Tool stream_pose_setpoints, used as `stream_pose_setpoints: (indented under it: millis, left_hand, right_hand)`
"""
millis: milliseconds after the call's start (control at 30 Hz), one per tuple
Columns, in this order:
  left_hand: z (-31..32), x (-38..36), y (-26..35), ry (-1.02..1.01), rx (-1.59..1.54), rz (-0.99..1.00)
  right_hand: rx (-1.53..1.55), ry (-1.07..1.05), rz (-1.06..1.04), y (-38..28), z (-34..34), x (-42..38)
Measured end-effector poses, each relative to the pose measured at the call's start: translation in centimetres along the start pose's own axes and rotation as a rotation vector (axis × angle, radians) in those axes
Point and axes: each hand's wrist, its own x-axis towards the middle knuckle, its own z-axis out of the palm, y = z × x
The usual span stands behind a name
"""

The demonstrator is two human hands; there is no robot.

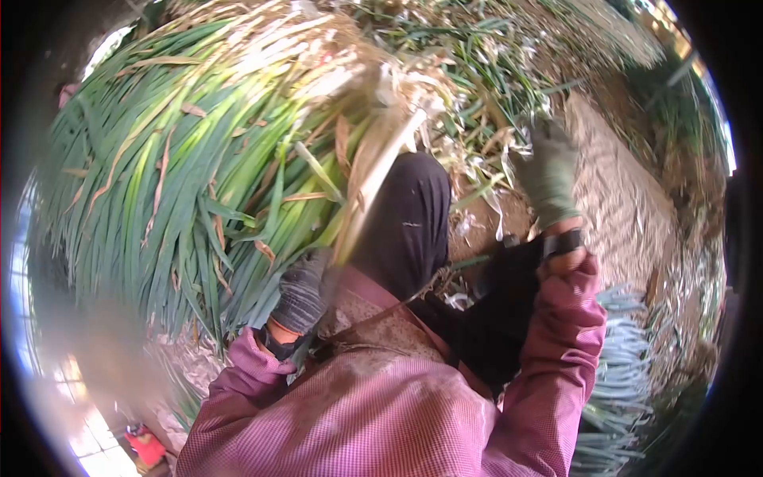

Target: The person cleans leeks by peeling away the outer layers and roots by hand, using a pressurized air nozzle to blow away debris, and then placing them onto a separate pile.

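My left hand (pixel 304 292), in a dark grey knit glove, is at the edge of a big heap of long green onions (pixel 183 159). It is closed around the leafy end of one green onion (pixel 389 163), whose pale stalk slants up beside my knee; the fingertips are partly hidden. Off to the right, my right hand (pixel 548 171) in a grey-green glove reaches over the littered ground. Motion blurs its fingers, so I cannot make out whether they hold anything.
Peeled-off leaves and dry skins (pixel 485 87) litter the ground ahead. A brown sheet (pixel 620 183) lies right of my right hand. More green onions (pixel 620 381) are stacked at the lower right, others (pixel 675 103) at the far right. A red item (pixel 145 445) shows at lower left.
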Motion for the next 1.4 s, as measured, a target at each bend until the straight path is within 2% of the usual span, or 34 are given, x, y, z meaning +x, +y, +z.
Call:
stream_pose_setpoints:
  millis: [33,100,167,267,367,400,500,600,633,667,767,867,933,1000,1100,1133,1233,1367,1400]
  left_hand:
    - [0.0,0.0,-0.1,0.012,-0.012,-0.037]
    - [0.3,0.1,0.0,0.018,-0.04,-0.108]
    - [0.2,1.7,1.0,0.136,0.008,-0.069]
    - [0.9,5.9,0.8,0.175,0.088,-0.062]
    - [-0.1,11.3,2.7,-0.106,0.13,-0.213]
    - [0.7,12.2,1.0,-0.101,0.218,0.024]
    - [-0.1,14.5,-1.9,-0.431,0.285,0.061]
    - [-2.8,15.7,-5.0,-0.427,0.865,0.17]
    - [-4.3,16.4,-5.8,-0.394,0.899,-0.062]
    - [-5.7,15.6,-7.8,-0.254,0.997,-0.062]
    - [-7.9,12.9,-9.9,-0.006,1.015,-0.138]
    - [-6.6,12.4,-2.4,-0.068,0.803,-0.316]
    - [-5.0,11.8,1.0,0.006,0.339,0.054]
    - [-3.3,11.8,3.8,-0.139,0.02,-0.012]
    - [1.1,11.7,3.7,-0.021,0.285,0.152]
    - [1.2,11.8,4.5,-0.142,0.315,-0.024]
    - [1.2,11.5,7.2,0.114,0.661,0.037]
    - [3.9,11.4,6.2,0.154,0.526,0.037]
    - [4.1,11.7,5.6,0.098,0.376,-0.025]
  right_hand:
    - [0.237,0.013,-0.13,-3.4,0.9,0.7]
    - [0.201,0.005,-0.504,-9.5,3.6,1.1]
    - [0.187,0.061,-0.657,-13.1,5.8,1.8]
    - [0.077,-0.182,-0.76,-15.2,7.5,3.6]
    - [0.234,-0.226,-0.682,-15.7,8.3,4.5]
    - [0.28,-0.103,-0.665,-15.5,8.6,4.5]
    - [0.259,-0.413,-0.707,-15.2,7.3,6.2]
    - [0.162,-0.38,-0.736,-15.8,8.9,7.0]
    - [0.112,-0.384,-0.742,-16.0,8.9,7.3]
    - [0.15,-0.402,-0.742,-16.0,9.1,7.6]
    - [0.134,-0.358,-0.773,-16.2,10.6,7.8]
    - [0.204,-0.112,-0.755,-14.7,9.8,6.8]
    - [0.241,0.035,-0.736,-13.5,6.8,6.4]
    - [0.26,0.116,-0.709,-12.9,4.3,6.0]
    - [0.303,0.203,-0.676,-11.7,1.8,5.4]
    - [0.324,0.222,-0.66,-11.5,2.2,5.2]
    - [0.314,0.184,-0.631,-10.7,3.1,5.2]
    - [0.299,0.122,-0.659,-10.8,3.1,5.3]
    - [0.295,0.098,-0.669,-10.7,3.0,5.4]
